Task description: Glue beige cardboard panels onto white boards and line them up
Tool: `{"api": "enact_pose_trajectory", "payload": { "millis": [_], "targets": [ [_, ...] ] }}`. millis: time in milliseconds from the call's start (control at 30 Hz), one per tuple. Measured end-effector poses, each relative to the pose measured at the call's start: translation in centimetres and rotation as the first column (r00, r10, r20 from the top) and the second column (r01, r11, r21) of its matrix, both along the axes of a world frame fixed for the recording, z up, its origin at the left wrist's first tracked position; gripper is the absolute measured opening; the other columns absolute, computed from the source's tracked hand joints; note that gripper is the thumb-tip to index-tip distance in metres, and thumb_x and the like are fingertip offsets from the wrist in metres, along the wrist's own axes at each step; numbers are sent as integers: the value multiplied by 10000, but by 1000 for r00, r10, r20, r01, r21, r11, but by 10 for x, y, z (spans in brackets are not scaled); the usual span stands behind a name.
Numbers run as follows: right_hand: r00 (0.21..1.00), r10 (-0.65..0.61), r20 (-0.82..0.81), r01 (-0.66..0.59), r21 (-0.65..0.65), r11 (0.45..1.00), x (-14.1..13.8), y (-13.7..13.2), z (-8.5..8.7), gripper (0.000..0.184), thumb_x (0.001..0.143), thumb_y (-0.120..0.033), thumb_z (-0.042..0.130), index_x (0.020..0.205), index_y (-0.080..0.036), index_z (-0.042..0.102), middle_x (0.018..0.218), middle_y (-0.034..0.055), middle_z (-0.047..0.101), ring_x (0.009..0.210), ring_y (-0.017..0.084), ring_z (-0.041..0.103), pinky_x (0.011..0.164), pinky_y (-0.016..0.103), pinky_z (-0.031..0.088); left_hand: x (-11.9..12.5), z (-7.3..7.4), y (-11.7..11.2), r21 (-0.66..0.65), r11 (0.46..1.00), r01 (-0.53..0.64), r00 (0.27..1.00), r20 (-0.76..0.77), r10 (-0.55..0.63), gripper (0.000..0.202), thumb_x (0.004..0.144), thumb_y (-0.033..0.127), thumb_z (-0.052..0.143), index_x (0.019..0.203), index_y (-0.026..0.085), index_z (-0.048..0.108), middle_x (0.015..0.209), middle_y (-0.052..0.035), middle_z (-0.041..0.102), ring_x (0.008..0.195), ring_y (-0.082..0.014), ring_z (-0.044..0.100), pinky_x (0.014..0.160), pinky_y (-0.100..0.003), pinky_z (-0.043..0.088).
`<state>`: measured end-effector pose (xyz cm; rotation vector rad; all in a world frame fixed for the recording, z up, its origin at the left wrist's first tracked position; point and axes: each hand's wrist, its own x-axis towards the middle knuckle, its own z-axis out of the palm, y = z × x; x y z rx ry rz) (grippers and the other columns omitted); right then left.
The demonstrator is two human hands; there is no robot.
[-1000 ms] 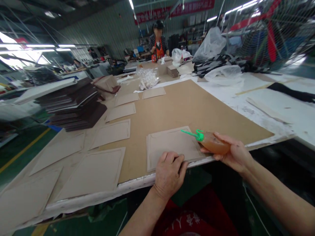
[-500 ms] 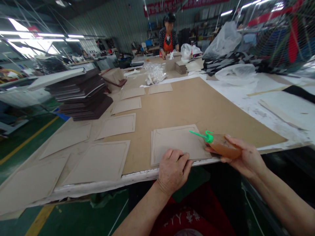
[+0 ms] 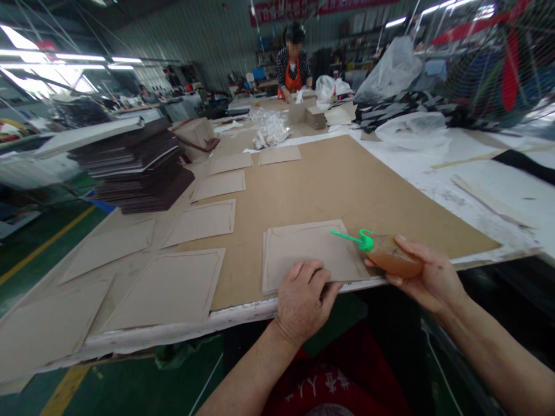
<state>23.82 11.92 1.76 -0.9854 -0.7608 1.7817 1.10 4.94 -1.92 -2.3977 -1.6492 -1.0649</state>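
Observation:
A beige cardboard sheet (image 3: pixel 307 240) lies at the table's front edge, on top of at least one similar sheet; a thin line runs along its borders. My left hand (image 3: pixel 303 294) rests on its near edge, fingers slightly bent over the top and the thumb apart, near the front edge. In my right hand (image 3: pixel 427 274) is a clear squeeze bottle (image 3: pixel 394 256) of amber liquid, tilted nearly flat. Its green nozzle (image 3: pixel 347 237) points left over the sheet's right part. Whether the tip touches the sheet I cannot tell.
Several more cardboard sheets (image 3: pixel 169 289) lie spread on the left of the brown board (image 3: pixel 321 185). A tall stack of dark brown panels (image 3: pixel 134 167) stands behind them. Crumpled clear plastic (image 3: pixel 271 127) lies farther back, and a person in an orange apron (image 3: pixel 293 75) works beyond it.
The whole view has shifted slightly to the left. Both hands, the bottle and the cardboard sheet keep nearly the same places relative to each other.

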Motion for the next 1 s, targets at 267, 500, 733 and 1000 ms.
{"api": "enact_pose_trajectory", "payload": {
  "millis": [267, 500, 733, 1000],
  "targets": [
    [987, -156, -41, 152, -92, 984, 1, 1, 4, 105, 782, -285, 669, 843, -199, 666, 904, 123, 759, 784, 308, 740, 340, 208, 449, 0, 3, -2, -16, 1000, 27, 1000, 2, -27, 131, 931, 296, 604, 980, 183, 650, 998, -59, 673, 940, -216, 573, 874, -397, 510],
    [976, -219, -7, 216, -157, 964, 9, 3, 4, 83, 869, -208, 591, 918, -214, 658, 1011, 127, 746, 857, 303, 738, 407, 228, 504, -1, 13, -8, -89, 993, 77, 992, -89, -84, 81, 926, 225, 596, 906, 174, 655, 901, -38, 671, 884, -194, 589, 843, -370, 500],
    [955, -297, -17, 281, -274, 920, 7, 0, 9, 165, 852, -235, 588, 987, -198, 676, 1112, 164, 718, 754, 274, 736, 373, 219, 495, -38, 53, -16, -145, 982, 125, 991, -31, -130, 144, 946, 236, 553, 856, 192, 656, 822, -18, 678, 810, -159, 606, 803, -308, 504],
    [956, -292, 30, 287, -312, 906, 7, -2, 5, 260, 726, -225, 683, 986, -224, 688, 1113, 175, 727, 819, 328, 742, 417, 248, 565, -141, 42, 66, -322, 919, -229, 974, -69, 218, 379, 863, 39, 422, 1157, 84, 656, 1073, -138, 701, 990, -214, 663, 927, -359, 520]
  ]
}}
